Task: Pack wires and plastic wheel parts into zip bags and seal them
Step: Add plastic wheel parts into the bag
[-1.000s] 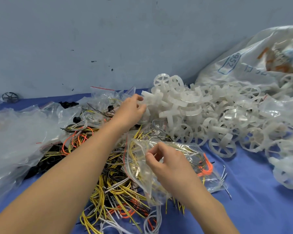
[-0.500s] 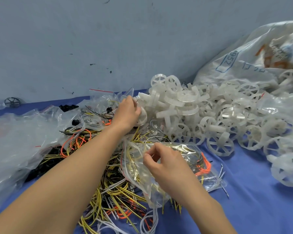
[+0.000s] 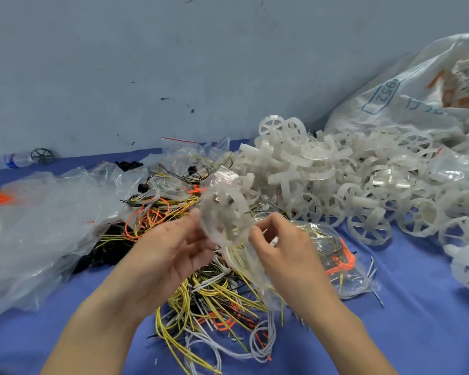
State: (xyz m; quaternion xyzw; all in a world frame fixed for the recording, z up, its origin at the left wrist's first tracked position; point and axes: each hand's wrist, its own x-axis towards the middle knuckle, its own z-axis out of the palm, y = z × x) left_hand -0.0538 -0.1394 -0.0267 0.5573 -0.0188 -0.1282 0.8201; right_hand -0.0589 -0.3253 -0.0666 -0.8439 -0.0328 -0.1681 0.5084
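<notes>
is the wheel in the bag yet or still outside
Outside, at the mouth. The left hand holds the wheel above the zip bag, whose edge the right hand pinches; only wires show inside it.

The tablecloth (image 3: 417,320) is plain blue and the wall (image 3: 146,63) is grey-blue. The wires (image 3: 201,299) are yellow, white, orange and black. The wheel pile (image 3: 336,185) at 2 o'clock is milky white. The sack (image 3: 406,85) is white with blue print, perhaps "952".

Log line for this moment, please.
left hand: holds wheel part | right hand: pinches zip bag mouth | bag: wires inside | wheel: at mouth, not in
</notes>
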